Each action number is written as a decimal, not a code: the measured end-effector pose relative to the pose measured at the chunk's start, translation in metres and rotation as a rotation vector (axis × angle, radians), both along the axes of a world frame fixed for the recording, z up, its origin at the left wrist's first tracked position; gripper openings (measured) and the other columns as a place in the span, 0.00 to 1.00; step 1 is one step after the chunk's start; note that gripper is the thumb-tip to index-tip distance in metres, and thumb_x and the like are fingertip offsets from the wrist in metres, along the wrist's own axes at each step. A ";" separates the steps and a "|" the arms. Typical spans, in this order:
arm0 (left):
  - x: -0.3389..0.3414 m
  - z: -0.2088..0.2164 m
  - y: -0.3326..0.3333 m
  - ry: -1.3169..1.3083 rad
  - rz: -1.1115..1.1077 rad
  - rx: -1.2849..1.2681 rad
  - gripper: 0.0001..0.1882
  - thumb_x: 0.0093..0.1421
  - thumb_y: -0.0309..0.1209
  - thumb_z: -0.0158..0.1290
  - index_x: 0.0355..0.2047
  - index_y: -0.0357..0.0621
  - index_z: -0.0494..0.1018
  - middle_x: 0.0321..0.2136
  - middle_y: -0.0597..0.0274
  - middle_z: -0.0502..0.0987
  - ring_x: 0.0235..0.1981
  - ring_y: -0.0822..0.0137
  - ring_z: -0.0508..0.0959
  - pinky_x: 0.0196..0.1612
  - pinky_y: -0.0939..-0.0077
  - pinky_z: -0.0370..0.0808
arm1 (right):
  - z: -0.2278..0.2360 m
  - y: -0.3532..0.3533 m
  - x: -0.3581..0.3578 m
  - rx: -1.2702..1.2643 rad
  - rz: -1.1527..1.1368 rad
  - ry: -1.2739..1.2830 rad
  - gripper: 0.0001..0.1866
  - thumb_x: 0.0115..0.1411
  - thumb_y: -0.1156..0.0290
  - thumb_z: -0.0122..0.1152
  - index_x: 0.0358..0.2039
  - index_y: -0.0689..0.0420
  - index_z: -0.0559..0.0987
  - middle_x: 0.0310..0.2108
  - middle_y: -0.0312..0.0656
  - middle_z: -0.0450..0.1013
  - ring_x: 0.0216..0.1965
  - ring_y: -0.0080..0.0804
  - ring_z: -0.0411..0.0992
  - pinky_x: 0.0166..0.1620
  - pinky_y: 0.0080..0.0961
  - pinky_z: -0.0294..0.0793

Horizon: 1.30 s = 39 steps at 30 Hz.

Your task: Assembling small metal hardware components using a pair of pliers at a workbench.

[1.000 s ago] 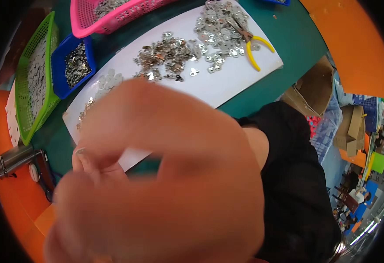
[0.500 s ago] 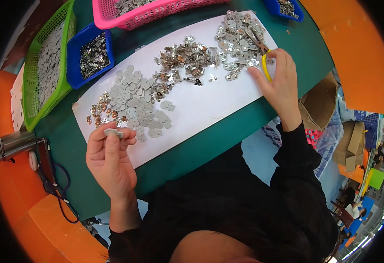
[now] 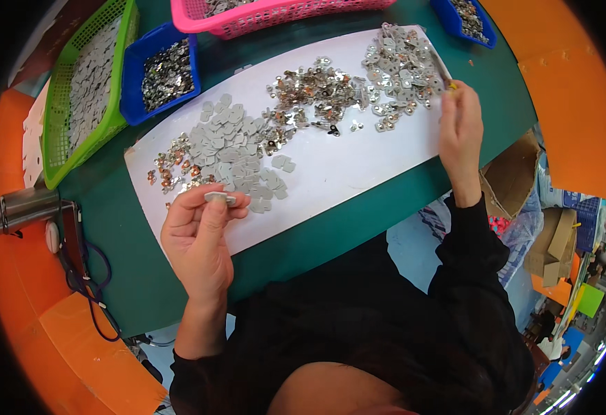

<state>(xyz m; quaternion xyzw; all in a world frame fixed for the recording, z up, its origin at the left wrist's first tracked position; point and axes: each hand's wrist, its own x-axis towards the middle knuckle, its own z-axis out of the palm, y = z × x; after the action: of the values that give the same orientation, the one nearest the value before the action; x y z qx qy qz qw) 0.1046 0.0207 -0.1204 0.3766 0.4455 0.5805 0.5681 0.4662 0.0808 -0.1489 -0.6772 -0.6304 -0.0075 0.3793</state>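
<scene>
My left hand (image 3: 204, 242), palm turned up, pinches a small flat grey piece (image 3: 220, 198) between thumb and fingertips. My right hand (image 3: 462, 128) is closed around the yellow handles of pliers (image 3: 442, 67) at the board's right edge. The handles are mostly hidden in the hand, and the jaws point away from me. Beside the pliers lies a heap of grey pieces with metal parts on them (image 3: 401, 72). A pile of plain grey pieces (image 3: 230, 142) lies beyond my left hand. Loose small metal parts (image 3: 317, 90) form the middle pile, and coppery ones (image 3: 171, 164) lie left.
The white board (image 3: 358, 159) lies on a green tabletop (image 3: 303, 232). Along the far side are a green basket (image 3: 57, 149), a blue bin (image 3: 131, 90), a pink basket (image 3: 268, 26) and another blue bin (image 3: 479, 38). A steel cup (image 3: 26, 211) stands left; a cardboard box (image 3: 510, 173) is right.
My right hand has closed around the pliers' handles, and the pliers have swung toward the board's right edge. My left hand still holds the grey piece. The whole view has shifted slightly.
</scene>
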 end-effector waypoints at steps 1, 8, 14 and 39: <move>0.000 -0.001 0.000 -0.005 0.003 -0.006 0.09 0.65 0.23 0.52 0.44 0.31 0.72 0.33 0.50 0.81 0.36 0.61 0.82 0.41 0.71 0.80 | 0.000 0.002 0.001 0.000 0.013 0.004 0.09 0.68 0.68 0.51 0.37 0.62 0.71 0.41 0.46 0.73 0.48 0.37 0.72 0.51 0.34 0.68; 0.001 0.002 -0.001 -0.064 0.026 0.020 0.10 0.65 0.22 0.52 0.45 0.31 0.73 0.34 0.50 0.81 0.37 0.63 0.83 0.42 0.71 0.80 | 0.028 -0.009 -0.076 0.144 0.643 0.548 0.12 0.66 0.68 0.53 0.43 0.62 0.66 0.48 0.49 0.69 0.48 0.40 0.68 0.54 0.36 0.66; -0.007 0.004 -0.014 -0.010 0.091 0.148 0.10 0.66 0.23 0.53 0.45 0.31 0.73 0.36 0.50 0.81 0.39 0.64 0.82 0.44 0.73 0.79 | 0.058 -0.023 -0.141 -0.048 0.971 -0.002 0.17 0.57 0.59 0.64 0.36 0.57 0.69 0.46 0.51 0.70 0.46 0.47 0.68 0.50 0.41 0.67; -0.015 -0.012 -0.024 -0.091 0.141 0.225 0.08 0.65 0.19 0.52 0.44 0.30 0.73 0.38 0.53 0.80 0.38 0.68 0.81 0.44 0.75 0.78 | 0.062 -0.013 -0.170 0.084 1.009 -0.158 0.22 0.39 0.66 0.79 0.30 0.56 0.73 0.37 0.43 0.75 0.36 0.46 0.71 0.36 0.36 0.72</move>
<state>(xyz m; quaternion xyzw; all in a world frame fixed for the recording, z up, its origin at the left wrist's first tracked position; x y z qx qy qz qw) 0.0897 -0.0034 -0.1321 0.3788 0.3767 0.6817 0.4999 0.2958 0.0681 -0.0874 -0.2701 -0.9048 0.1003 0.3137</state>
